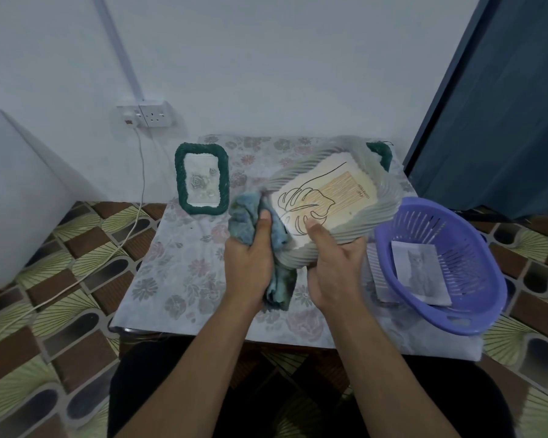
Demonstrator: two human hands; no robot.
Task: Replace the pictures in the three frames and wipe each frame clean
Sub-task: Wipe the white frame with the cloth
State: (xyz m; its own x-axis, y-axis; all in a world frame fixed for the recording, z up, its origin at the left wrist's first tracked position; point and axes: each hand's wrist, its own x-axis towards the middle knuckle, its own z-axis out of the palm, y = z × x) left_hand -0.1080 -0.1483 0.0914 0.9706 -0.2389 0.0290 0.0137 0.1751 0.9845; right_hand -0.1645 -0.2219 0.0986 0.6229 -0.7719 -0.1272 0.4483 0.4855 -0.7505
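Blue-green cloth (244, 213) is bunched in my left grip (249, 267), fingers curled round it, pressing it against the near-left edge of the grey ribbed frame (383, 200). My right grip (336, 273) clasps that frame's near rim, thumb on its face, holding it tilted above the floral bench (178, 279). A leaf line drawing (314, 200) fills the frame. To the right, a purple slotted basket (487, 317) holds a cat photo (421, 273). Farther left sits a green rope-edged frame (201, 181) with a rose picture. A second green frame (380, 153) peeks from behind the grey one.

Second green frame (381, 154) mostly behind grey frame (385, 197)
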